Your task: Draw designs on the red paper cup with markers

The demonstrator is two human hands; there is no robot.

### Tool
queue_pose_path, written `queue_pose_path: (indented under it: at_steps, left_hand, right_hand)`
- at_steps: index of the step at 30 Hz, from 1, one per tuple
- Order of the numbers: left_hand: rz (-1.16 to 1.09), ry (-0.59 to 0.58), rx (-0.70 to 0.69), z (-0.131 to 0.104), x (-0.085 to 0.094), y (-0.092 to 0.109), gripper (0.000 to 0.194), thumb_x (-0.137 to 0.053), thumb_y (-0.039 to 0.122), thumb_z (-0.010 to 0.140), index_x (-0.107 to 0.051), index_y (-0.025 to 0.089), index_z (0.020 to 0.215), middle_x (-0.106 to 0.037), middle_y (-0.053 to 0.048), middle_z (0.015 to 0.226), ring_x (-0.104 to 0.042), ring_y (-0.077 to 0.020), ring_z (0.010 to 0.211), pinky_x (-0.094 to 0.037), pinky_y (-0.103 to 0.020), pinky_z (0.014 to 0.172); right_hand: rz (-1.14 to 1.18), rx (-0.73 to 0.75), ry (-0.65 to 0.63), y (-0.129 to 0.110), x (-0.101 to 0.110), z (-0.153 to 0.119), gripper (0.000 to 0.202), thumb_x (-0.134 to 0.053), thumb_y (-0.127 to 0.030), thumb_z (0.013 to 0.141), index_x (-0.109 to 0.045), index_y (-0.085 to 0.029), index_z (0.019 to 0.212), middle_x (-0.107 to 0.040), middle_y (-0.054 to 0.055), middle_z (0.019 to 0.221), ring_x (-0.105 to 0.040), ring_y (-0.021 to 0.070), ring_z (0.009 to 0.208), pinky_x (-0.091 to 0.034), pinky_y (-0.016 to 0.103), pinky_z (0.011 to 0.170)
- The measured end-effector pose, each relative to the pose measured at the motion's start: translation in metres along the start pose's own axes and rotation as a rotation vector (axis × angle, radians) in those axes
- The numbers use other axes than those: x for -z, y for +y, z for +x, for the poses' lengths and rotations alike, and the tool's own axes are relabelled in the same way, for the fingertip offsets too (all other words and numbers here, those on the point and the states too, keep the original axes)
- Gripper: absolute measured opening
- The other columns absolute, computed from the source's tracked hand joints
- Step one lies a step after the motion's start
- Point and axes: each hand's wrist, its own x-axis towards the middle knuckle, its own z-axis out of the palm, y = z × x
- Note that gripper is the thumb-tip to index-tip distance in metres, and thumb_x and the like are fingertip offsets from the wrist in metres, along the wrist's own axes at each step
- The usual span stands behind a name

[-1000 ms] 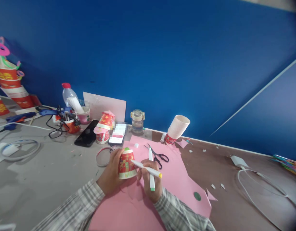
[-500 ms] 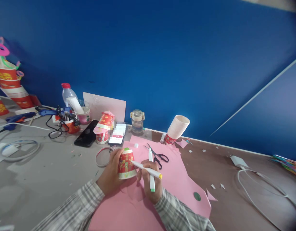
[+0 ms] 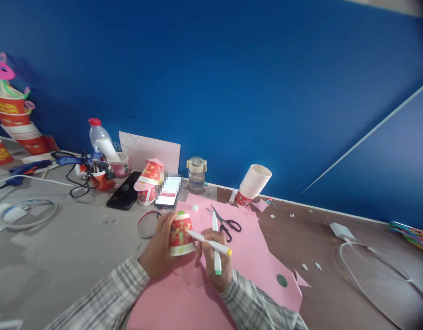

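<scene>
My left hand (image 3: 159,245) is closed around a red paper cup (image 3: 181,234) turned upside down, with yellow drawings on its side and a green piece on top. In my right hand (image 3: 216,256) are two white markers. The yellow-ended marker (image 3: 211,244) points its tip at the cup's side; whether it touches, I cannot tell. The green-ended marker (image 3: 217,261) stands across it, held in the same fingers. Just beyond the right hand, black-handled scissors (image 3: 228,224) lie open on a pink sheet of paper (image 3: 255,261), which spreads beneath both hands.
A decorated cup figure (image 3: 150,176) stands beside two phones, one a black phone (image 3: 124,191). Behind are a glass jar (image 3: 196,174) and a leaning stack of paper cups (image 3: 254,183). Glue guns (image 3: 29,170) and cables lie left; a white cable (image 3: 352,270) loops right. Paper scraps dot the table.
</scene>
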Motion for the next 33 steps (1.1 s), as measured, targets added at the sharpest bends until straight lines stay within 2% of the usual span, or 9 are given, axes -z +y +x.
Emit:
queue_pose_path:
  at_steps: [5,12,18,24,29,33]
  left_hand:
    - [-0.019,-0.007,0.009,0.0002,0.0009,0.0016,0.094,-0.073,0.051,0.054,-0.021,0.024,0.127,-0.037,-0.011,0.121,-0.039,-0.0308,0.113,-0.040,-0.052,0.093]
    - [-0.017,-0.017,0.015,0.0000,0.0007,0.0006,0.092,-0.071,0.052,0.055,-0.021,0.023,0.127,-0.037,-0.012,0.121,-0.038,-0.0308,0.114,-0.040,-0.052,0.094]
    - [-0.016,-0.014,0.020,0.0003,0.0016,0.0024,0.092,-0.073,0.050,0.054,-0.022,0.024,0.127,-0.037,-0.011,0.121,-0.040,-0.0313,0.113,-0.041,-0.052,0.093]
    - [-0.016,0.004,0.012,0.0002,0.0010,0.0024,0.095,-0.074,0.049,0.052,-0.022,0.024,0.127,-0.038,-0.011,0.121,-0.041,-0.0327,0.111,-0.042,-0.053,0.091]
    - [-0.010,0.001,0.002,-0.0001,0.0004,0.0012,0.091,-0.072,0.048,0.055,-0.022,0.023,0.127,-0.038,-0.011,0.121,-0.039,-0.0315,0.113,-0.041,-0.052,0.093]
    - [-0.007,-0.006,0.010,-0.0003,0.0000,0.0002,0.096,-0.075,0.049,0.051,-0.022,0.023,0.127,-0.037,-0.011,0.122,-0.039,-0.0321,0.113,-0.042,-0.053,0.092]
  right_hand:
    - [0.027,-0.011,-0.001,0.0019,-0.0002,-0.0004,0.003,-0.051,-0.022,0.082,-0.053,-0.021,0.084,-0.060,-0.002,0.057,-0.054,0.0157,0.031,-0.043,0.025,0.033]
    - [0.001,-0.005,-0.016,0.0023,0.0010,-0.0015,0.004,-0.050,-0.024,0.083,-0.053,-0.021,0.083,-0.060,-0.003,0.054,-0.053,0.0151,0.029,-0.046,0.027,0.037]
    - [0.033,-0.020,-0.007,0.0013,0.0002,-0.0002,0.005,-0.052,-0.026,0.083,-0.054,-0.021,0.083,-0.059,-0.003,0.054,-0.053,0.0153,0.030,-0.043,0.024,0.032]
    - [0.014,0.004,0.001,0.0003,-0.0003,0.0016,0.007,-0.052,-0.028,0.083,-0.053,-0.021,0.082,-0.060,-0.003,0.054,-0.053,0.0144,0.030,-0.046,0.026,0.036]
    - [0.003,0.012,-0.011,0.0029,0.0007,0.0004,0.006,-0.050,-0.026,0.083,-0.053,-0.021,0.083,-0.061,-0.002,0.054,-0.053,0.0152,0.030,-0.045,0.026,0.036]
    - [0.009,-0.002,-0.007,0.0030,0.0009,0.0001,0.003,-0.051,-0.024,0.083,-0.053,-0.022,0.083,-0.062,-0.002,0.056,-0.054,0.0161,0.031,-0.046,0.027,0.036]
